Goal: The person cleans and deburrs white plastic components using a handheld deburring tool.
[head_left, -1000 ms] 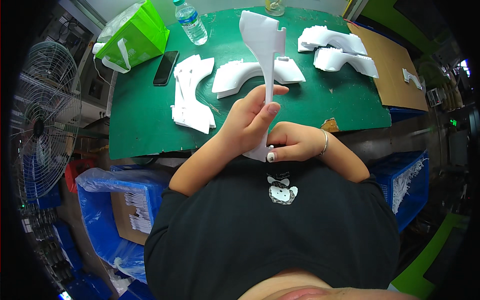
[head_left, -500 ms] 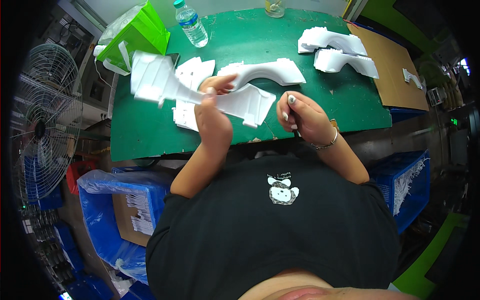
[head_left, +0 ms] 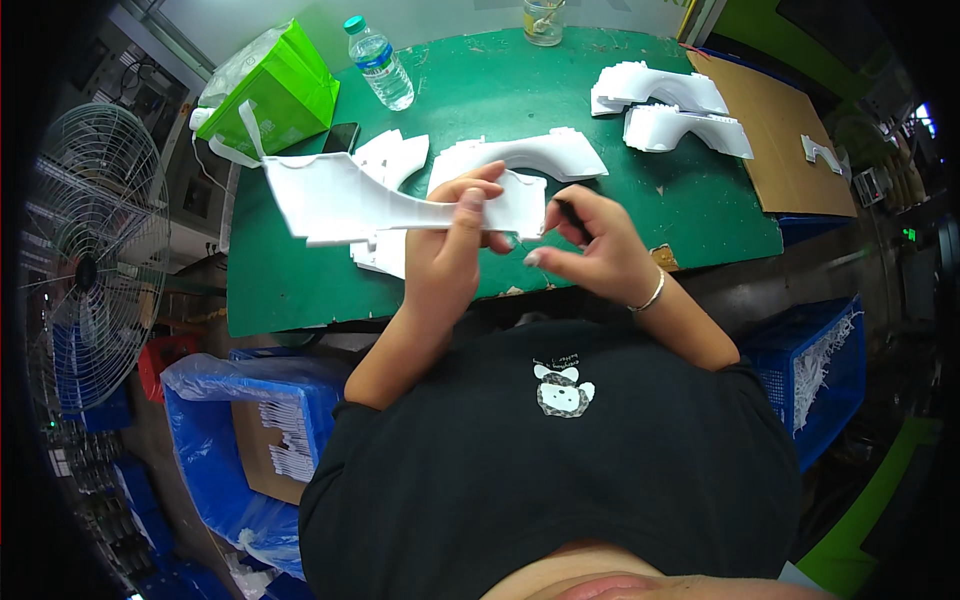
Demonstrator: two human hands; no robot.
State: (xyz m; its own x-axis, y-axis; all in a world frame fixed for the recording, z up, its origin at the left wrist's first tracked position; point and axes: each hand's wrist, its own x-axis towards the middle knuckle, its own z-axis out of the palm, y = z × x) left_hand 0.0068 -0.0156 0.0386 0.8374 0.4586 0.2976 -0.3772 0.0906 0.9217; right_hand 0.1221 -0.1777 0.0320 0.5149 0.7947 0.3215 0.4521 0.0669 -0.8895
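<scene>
A white curved plastic part [head_left: 335,195] is held above the table in my left hand [head_left: 443,260], its fingers and thumb closed round the narrow middle. The wide end points left. At the narrower right end is my right hand [head_left: 615,250], closed on a slim black tool [head_left: 573,218] whose tip I cannot make out. The right thumb is stretched out below that end. Behind the held part lie more white curved parts [head_left: 560,148], and another group [head_left: 400,155] sits partly hidden beneath it.
On the green table [head_left: 480,80] stand a water bottle [head_left: 380,65], a green bag [head_left: 290,85] and a glass jar [head_left: 543,25]. White parts [head_left: 690,130] are stacked near a cardboard sheet [head_left: 780,150]. Blue crates [head_left: 200,430] flank me; a fan [head_left: 90,250] stands left.
The white part has turned over to show a smoother face and sits more level. My right hand has moved left to its right end, the thumb now spread away from the fingers.
</scene>
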